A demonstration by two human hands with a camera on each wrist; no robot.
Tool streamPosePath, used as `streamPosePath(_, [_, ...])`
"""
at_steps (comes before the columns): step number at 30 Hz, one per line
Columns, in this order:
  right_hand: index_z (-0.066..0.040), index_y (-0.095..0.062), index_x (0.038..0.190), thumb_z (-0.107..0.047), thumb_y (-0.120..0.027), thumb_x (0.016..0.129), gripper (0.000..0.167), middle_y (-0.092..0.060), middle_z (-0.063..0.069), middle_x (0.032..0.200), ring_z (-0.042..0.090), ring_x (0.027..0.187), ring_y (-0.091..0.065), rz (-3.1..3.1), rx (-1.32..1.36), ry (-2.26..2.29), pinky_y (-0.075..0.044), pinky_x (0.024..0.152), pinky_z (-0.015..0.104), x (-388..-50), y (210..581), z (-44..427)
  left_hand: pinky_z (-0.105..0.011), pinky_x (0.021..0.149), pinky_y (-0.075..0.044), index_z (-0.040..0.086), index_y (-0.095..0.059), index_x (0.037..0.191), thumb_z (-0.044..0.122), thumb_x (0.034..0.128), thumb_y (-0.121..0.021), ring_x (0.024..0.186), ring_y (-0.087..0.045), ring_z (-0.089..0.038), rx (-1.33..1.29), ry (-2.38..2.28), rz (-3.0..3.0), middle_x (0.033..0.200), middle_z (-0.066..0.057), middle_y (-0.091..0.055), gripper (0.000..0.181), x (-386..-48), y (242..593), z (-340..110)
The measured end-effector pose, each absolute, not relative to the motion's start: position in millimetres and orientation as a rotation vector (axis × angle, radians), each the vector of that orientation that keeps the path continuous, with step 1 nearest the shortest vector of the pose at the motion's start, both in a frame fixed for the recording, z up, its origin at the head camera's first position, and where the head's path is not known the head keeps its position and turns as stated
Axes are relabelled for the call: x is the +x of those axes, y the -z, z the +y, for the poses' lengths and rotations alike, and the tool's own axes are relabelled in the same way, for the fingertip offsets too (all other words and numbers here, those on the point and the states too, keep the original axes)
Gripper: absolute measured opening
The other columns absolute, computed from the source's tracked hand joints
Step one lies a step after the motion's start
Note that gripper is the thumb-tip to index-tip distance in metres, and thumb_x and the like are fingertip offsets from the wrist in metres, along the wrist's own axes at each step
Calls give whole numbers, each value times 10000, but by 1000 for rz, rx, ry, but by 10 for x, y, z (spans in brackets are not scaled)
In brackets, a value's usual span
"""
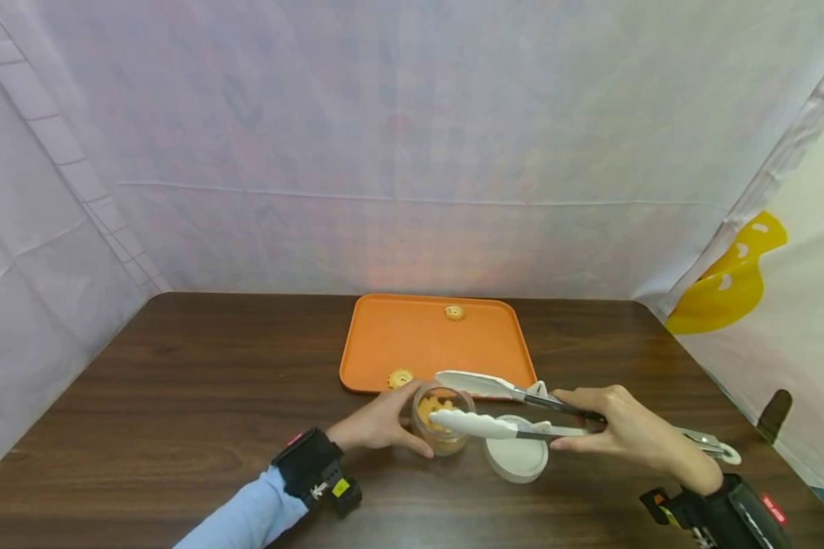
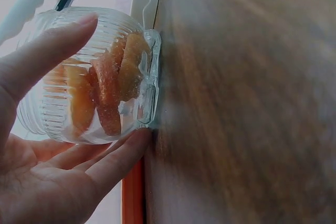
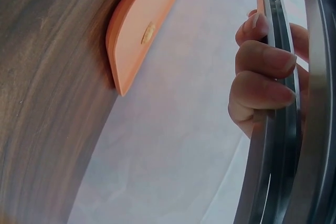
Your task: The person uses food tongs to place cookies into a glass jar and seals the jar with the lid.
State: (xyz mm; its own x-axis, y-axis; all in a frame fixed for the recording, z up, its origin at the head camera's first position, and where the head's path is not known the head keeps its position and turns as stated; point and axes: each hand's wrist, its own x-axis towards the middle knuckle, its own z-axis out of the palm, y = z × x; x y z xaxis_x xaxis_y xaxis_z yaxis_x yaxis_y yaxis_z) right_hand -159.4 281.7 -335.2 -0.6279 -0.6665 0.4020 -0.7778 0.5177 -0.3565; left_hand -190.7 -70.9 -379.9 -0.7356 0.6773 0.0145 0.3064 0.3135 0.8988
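Note:
My left hand (image 1: 382,421) curls round a clear ribbed jar (image 1: 446,444) standing on the table, thumb on the near side and fingers behind. Several golden-brown cookies (image 2: 107,93) lie inside the jar, seen through its wall in the left wrist view. My right hand (image 1: 621,428) grips metal tongs (image 3: 283,114) with white scalloped tips. The tongs' arms are spread, one tip over the jar's mouth and the other beyond its far rim, nothing between them. A white round lid (image 1: 518,462) lies on the table just right of the jar, partly under the tongs.
An orange tray (image 1: 426,339) lies behind the jar, holding one round cookie (image 1: 455,313) near its far edge and another cookie (image 1: 400,378) at its near left. A pale cloth (image 1: 398,152) hangs behind the brown wooden table (image 1: 178,396).

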Motion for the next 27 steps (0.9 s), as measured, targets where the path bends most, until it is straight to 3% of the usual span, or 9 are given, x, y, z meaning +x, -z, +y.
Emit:
streamPosePath(9, [82, -685, 1164, -268, -852, 779, 547, -429, -190, 691, -111, 619, -345, -2547, 1174, -751, -347, 466, 89, -1594, 3342, 2808, -435, 1059, -544, -41, -394, 1437, 22, 788, -833, 1371, -438, -433, 870, -1405, 2207, 1449, -254, -464, 786, -1901, 3794, -704])
streamPosePath(16, [92, -685, 1176, -290, -849, 780, 574, -458, -159, 666, -86, 580, -343, -2599, 927, -691, -328, 452, 126, -1687, 3292, 2771, -494, 1074, -525, -56, -376, 1439, 26, 797, -824, 1377, -428, -481, 880, -1408, 2195, 1445, -272, -458, 787, -1904, 3803, -707])
streamPosePath(23, [119, -655, 1209, -356, -819, 810, 642, -503, -56, 644, -20, 545, -345, -2708, 725, -562, -299, 464, 158, -1854, 3228, 2716, -498, 1072, -526, -41, -373, 1449, 35, 800, -824, 1380, -429, -475, 890, -1398, 2201, 1454, -267, -458, 793, -1909, 3800, -710])
streamPosePath(27, [124, -653, 1208, -353, -802, 828, 628, -699, 139, 781, 58, 552, -458, -2732, 664, -496, -399, 491, 207, -1991, 3226, 2688, -490, 1069, -530, -43, -374, 1449, 28, 799, -823, 1379, -431, -474, 893, -1400, 2203, 1455, -269, -457, 793, -1910, 3794, -710])
